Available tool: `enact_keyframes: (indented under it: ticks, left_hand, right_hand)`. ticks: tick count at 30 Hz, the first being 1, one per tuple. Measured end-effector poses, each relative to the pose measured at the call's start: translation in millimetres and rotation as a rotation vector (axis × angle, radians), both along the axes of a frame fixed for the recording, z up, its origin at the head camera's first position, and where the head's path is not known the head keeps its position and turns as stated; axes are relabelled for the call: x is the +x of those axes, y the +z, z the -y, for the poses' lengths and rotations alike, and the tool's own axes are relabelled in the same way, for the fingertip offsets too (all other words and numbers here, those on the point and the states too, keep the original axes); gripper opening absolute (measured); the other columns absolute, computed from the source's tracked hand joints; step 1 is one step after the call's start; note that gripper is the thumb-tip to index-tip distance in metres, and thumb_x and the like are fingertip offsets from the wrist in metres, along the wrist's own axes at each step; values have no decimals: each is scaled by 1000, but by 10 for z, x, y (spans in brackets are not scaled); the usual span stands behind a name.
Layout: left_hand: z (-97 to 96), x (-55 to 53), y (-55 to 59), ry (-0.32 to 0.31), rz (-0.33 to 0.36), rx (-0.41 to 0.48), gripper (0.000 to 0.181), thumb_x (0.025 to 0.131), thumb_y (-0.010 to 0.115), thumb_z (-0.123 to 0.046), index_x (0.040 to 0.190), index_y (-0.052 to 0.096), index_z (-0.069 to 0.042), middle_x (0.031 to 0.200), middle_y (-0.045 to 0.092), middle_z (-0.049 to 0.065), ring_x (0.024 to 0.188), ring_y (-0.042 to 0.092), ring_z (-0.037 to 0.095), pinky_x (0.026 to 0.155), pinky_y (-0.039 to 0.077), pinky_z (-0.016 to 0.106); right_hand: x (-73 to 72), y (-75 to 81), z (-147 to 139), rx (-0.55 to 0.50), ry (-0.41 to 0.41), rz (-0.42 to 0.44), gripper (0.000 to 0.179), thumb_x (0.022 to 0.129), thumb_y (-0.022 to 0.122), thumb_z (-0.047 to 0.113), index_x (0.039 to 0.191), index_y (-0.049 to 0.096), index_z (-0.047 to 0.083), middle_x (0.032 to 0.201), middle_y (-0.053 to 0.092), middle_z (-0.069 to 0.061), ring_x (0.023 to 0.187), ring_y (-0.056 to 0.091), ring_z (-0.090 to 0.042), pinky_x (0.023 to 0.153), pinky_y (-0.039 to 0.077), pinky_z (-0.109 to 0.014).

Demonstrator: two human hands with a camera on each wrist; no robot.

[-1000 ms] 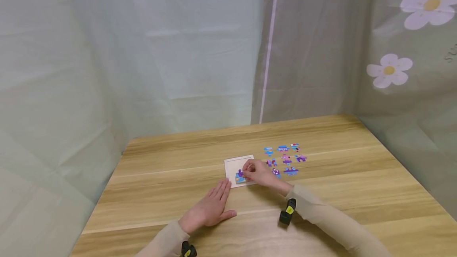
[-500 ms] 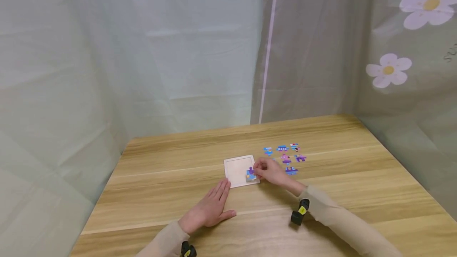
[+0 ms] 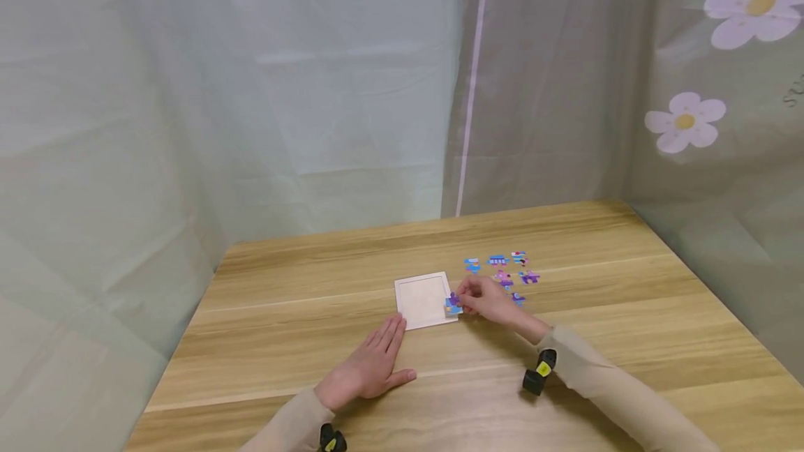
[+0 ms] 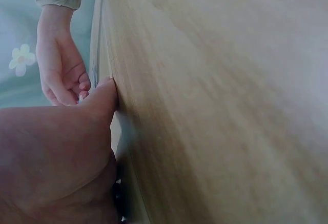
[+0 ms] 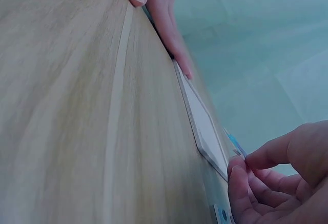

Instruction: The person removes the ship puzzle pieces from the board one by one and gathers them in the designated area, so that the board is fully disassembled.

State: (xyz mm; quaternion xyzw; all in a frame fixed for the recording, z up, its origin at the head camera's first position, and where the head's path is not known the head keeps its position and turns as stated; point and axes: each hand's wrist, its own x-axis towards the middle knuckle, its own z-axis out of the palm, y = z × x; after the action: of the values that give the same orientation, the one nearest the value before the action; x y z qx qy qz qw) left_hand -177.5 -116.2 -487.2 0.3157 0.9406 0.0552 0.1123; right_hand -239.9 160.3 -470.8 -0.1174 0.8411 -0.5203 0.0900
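A blue and purple jigsaw piece (image 3: 452, 304) is pinched between the thumb and fingers of my right hand (image 3: 488, 300), over the right edge of a square white puzzle tray (image 3: 422, 302). In the right wrist view the jigsaw piece (image 5: 234, 143) shows edge-on above the tray's rim (image 5: 200, 141). My left hand (image 3: 370, 361) lies flat with its fingers straight, fingertips on the tray's near left corner. In the left wrist view the back of my left hand (image 4: 56, 157) fills the lower left.
Several loose jigsaw pieces (image 3: 498, 260) lie in rows on the wooden table (image 3: 301, 305), right of the tray; my right hand hides some. Pale curtains (image 3: 339, 89) hang behind the table's far edge.
My right hand has moved right with the jigsaw piece, from over the tray's lower middle to its right edge. My left hand and the tray have stayed put.
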Motion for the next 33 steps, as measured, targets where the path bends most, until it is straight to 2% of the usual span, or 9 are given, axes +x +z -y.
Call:
enact_keyframes:
  ticks: [4,6,11,14,22,26,33]
  left_hand:
    - [9,-22,-21,-4,-7,-9,88,96,43,-59,153,15,3,162,11,19,149,16,33,118,26,49]
    - [13,-31,-23,-7,-15,-10,88,96,44,-59,153,16,2,162,11,19,149,16,33,118,26,48]
    - [4,-31,-15,-9,-19,-7,88,95,44,-58,153,16,2,162,11,19,149,16,33,118,26,48]
    - [1,-25,-7,-12,-24,-3,88,96,44,-59,153,16,2,162,11,19,149,16,33,118,26,48]
    - [11,4,51,-21,-23,33,89,96,36,-63,152,16,4,161,13,22,148,18,35,117,27,51]
    - [7,13,71,-13,-13,27,88,97,40,-60,152,16,4,161,13,21,149,18,34,117,27,51]
    - [1,4,28,-1,-4,5,87,96,44,-57,153,15,2,162,11,19,150,15,33,118,26,49]
  right_hand:
    - [-5,5,-86,-25,12,-6,8,91,62,3,95,62,-4,78,65,-11,65,59,-13,58,53,-22]
    - [11,66,-122,-36,15,-10,9,92,61,1,96,61,-6,80,66,-15,67,60,-16,59,54,-24]
    - [-34,84,-239,-14,-12,-47,8,92,60,0,95,61,-7,78,66,-15,65,60,-15,59,55,-25]
    - [-71,42,-320,-10,-22,-65,8,92,60,1,95,61,-7,79,67,-14,64,61,-13,59,55,-25]
    - [-74,67,-459,-10,-35,-20,11,92,60,1,98,59,-7,80,66,-12,67,60,-14,61,56,-26]
    - [-70,76,-511,-5,-19,-39,10,92,59,-1,97,59,-9,76,64,-12,66,58,-14,60,55,-25]
    - [-71,51,-614,7,-3,-49,9,92,59,-1,97,59,-9,76,64,-13,65,58,-13,58,53,-22]
